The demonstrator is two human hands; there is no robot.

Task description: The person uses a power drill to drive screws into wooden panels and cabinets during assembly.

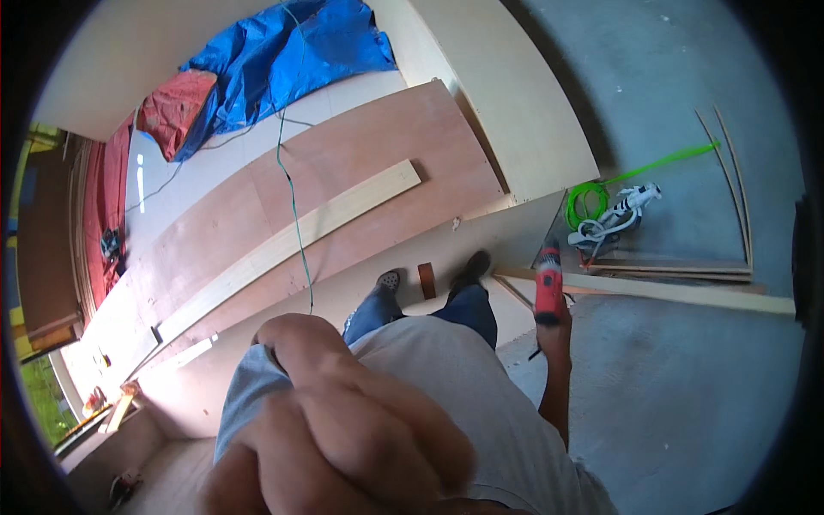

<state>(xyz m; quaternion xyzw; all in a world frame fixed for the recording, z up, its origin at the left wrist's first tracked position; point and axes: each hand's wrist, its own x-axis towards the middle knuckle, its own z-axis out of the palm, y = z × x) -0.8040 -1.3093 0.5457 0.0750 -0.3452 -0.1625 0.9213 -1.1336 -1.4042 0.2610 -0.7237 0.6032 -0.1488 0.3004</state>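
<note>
My right hand (556,333) grips a red and black cordless drill (549,287), held out to the right of my body with its front end pointing away from me. My left hand (352,446) is raised very close to the camera, large and blurred at the bottom of the view. Its fingers look bent, but their tips are hidden, and nothing shows in it. Beyond my feet a long pale wooden board (292,236) lies on a reddish plywood sheet (369,172). A thin green cord (293,197) runs across both.
A small brown block (427,281) lies between my shoes. To the right are a bright green coil (587,204), a white corded item (618,210) and thin wood strips (669,269). A blue tarp (300,60) is bunched at the far side, beside a pale panel (506,94).
</note>
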